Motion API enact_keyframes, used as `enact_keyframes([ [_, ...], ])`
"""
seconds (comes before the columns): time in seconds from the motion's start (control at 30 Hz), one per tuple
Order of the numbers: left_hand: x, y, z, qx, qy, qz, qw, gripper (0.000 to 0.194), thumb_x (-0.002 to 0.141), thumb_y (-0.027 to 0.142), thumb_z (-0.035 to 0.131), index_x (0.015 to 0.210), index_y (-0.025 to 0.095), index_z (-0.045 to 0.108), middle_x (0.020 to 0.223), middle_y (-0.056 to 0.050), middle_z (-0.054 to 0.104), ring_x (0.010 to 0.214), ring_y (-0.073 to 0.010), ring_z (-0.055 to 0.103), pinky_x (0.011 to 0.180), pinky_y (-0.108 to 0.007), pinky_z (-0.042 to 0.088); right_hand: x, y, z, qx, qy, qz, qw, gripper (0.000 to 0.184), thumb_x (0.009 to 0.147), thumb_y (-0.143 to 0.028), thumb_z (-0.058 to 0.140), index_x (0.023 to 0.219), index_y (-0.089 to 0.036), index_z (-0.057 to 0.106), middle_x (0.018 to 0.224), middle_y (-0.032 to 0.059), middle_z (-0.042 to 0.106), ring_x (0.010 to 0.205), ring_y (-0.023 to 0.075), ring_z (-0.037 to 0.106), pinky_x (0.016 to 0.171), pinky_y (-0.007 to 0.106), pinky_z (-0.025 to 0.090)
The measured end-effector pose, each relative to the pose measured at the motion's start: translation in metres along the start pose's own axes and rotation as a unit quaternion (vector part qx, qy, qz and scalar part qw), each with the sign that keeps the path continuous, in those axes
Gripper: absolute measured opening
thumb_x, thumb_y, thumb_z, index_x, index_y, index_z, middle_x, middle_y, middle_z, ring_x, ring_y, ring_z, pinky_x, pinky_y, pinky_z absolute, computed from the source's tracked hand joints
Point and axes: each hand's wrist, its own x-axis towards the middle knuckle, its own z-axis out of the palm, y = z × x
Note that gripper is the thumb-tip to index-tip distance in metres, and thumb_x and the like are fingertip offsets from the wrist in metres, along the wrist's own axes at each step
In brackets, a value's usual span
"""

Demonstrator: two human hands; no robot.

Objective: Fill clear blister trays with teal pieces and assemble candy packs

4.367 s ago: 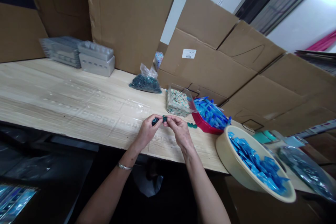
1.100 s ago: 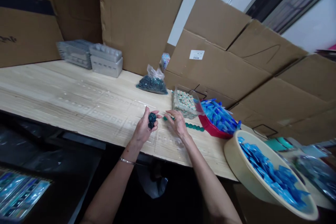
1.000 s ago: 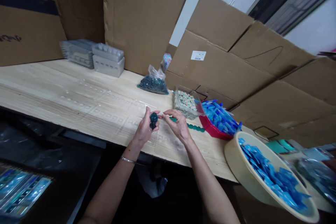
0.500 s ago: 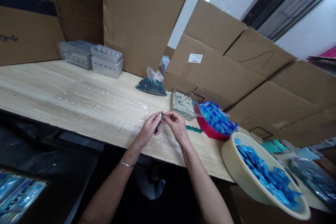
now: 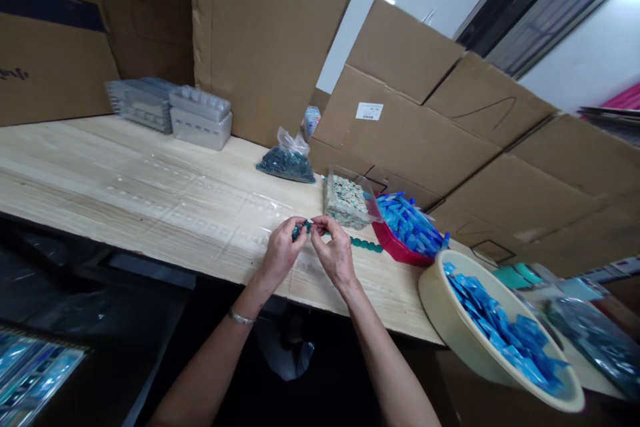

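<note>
My left hand (image 5: 281, 252) is closed on small dark green pieces (image 5: 296, 233), held above the wooden table. Their exact kind is too small to tell. Fingertips of my right hand (image 5: 336, 255) are pinched right beside them, touching or nearly touching my left fingers. A tiny pale spot shows between the two hands, and I cannot make out what my right fingers hold. Behind my right hand, a row of green round pieces (image 5: 367, 244) lies on the table. Clear plastic blister trays (image 5: 200, 217) lie flat to the left of my hands and partly under them.
A clear box of small pale pieces (image 5: 349, 195) stands beyond my hands, next to a red tray (image 5: 395, 245) of blue packets. A cream basin (image 5: 434, 307) of blue packets is at the right. Farther back sit a bag of dark green pieces (image 5: 286, 165) and stacked plastic trays (image 5: 203, 127).
The dark green pieces have turned in my left fingers and show more on top. My right thumb and fingers have shifted at the pinch. The view has moved slightly.
</note>
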Motion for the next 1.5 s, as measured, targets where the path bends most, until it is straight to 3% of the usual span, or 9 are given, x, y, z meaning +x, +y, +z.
enact_keyframes([
  [0.27,0.004,-0.002,-0.005,-0.078,-0.039,-0.072,0.994,0.019,0.079,0.027,0.056,0.095,0.019,0.061,0.089,-0.005,0.068,0.084,-0.0171,0.063,0.076,-0.028,0.048,-0.001,0.006,0.004,-0.028,0.015,-0.02,0.999,0.019,0.081,-0.016,0.049,0.098,-0.019,0.056,0.083,0.0034,0.059,0.075,0.0148,0.055,0.072,0.028,0.047],
  [0.47,0.005,-0.005,-0.007,-0.049,-0.024,-0.046,0.997,0.015,0.08,0.021,0.051,0.09,0.018,0.062,0.09,-0.006,0.068,0.085,-0.0172,0.063,0.08,-0.029,0.047,-0.003,0.004,0.008,-0.027,0.013,-0.031,0.999,0.021,0.081,-0.015,0.049,0.1,-0.018,0.057,0.084,0.0038,0.058,0.076,0.015,0.055,0.073,0.029,0.047],
  [0.6,0.006,-0.004,-0.012,-0.062,-0.023,-0.05,0.997,0.014,0.081,0.023,0.051,0.09,0.018,0.061,0.09,-0.005,0.067,0.086,-0.0164,0.062,0.079,-0.027,0.046,0.0,0.008,0.004,0.055,-0.006,0.013,0.998,0.026,0.082,-0.023,0.053,0.106,-0.018,0.059,0.094,0.0067,0.061,0.077,0.0148,0.057,0.073,0.03,0.049],
  [0.73,0.006,-0.007,-0.014,-0.117,-0.052,-0.121,0.984,0.018,0.079,0.032,0.054,0.086,0.018,0.061,0.074,-0.001,0.064,0.064,-0.0124,0.059,0.061,-0.022,0.046,0.006,0.016,0.0,0.185,-0.072,0.085,0.976,0.024,0.078,-0.031,0.061,0.1,-0.021,0.066,0.102,0.0064,0.064,0.079,0.0156,0.061,0.072,0.03,0.051],
  [0.83,0.005,-0.011,-0.011,-0.179,-0.067,-0.181,0.965,0.022,0.076,0.037,0.056,0.085,0.017,0.059,0.059,0.003,0.056,0.043,-0.0069,0.045,0.042,-0.018,0.036,0.006,0.02,0.001,0.239,-0.074,0.121,0.961,0.02,0.073,-0.03,0.067,0.091,-0.022,0.07,0.091,0.0032,0.068,0.083,0.0173,0.063,0.078,0.031,0.051],
  [0.93,0.006,-0.013,-0.01,-0.232,-0.085,-0.217,0.944,0.025,0.075,0.04,0.058,0.084,0.017,0.056,0.058,0.004,0.055,0.037,-0.0042,0.035,0.034,-0.017,0.028,0.007,0.024,0.001,0.251,-0.063,0.116,0.959,0.02,0.072,-0.031,0.068,0.091,-0.023,0.07,0.091,0.0027,0.068,0.08,0.0169,0.064,0.077,0.031,0.051],
  [1.13,0.013,-0.011,-0.028,-0.302,-0.016,-0.231,0.925,0.026,0.075,0.039,0.059,0.083,0.015,0.054,0.073,0.0,0.06,0.039,-0.0016,0.032,0.033,-0.015,0.024,0.026,0.048,0.0,0.029,-0.035,-0.013,0.999,0.017,0.082,-0.027,0.058,0.092,-0.021,0.069,0.087,0.0053,0.067,0.08,0.0176,0.06,0.074,0.031,0.047],
  [1.3,0.015,-0.008,-0.035,-0.346,-0.009,-0.235,0.908,0.026,0.074,0.038,0.062,0.084,0.015,0.053,0.073,0.0,0.059,0.039,-0.0008,0.032,0.033,-0.014,0.022,0.036,0.069,0.015,-0.134,-0.125,-0.102,0.978,0.016,0.084,-0.019,0.054,0.09,-0.016,0.069,0.086,0.0084,0.068,0.081,0.0191,0.058,0.076,0.031,0.043],
  [1.5,0.014,-0.011,-0.034,-0.413,-0.014,-0.243,0.877,0.026,0.075,0.037,0.063,0.084,0.014,0.056,0.076,-0.001,0.057,0.043,-0.0007,0.034,0.033,-0.012,0.021,0.037,0.079,0.026,-0.196,-0.183,-0.124,0.955,0.019,0.086,-0.02,0.052,0.091,-0.019,0.07,0.088,0.0078,0.068,0.081,0.0188,0.055,0.074,0.029,0.04],
])
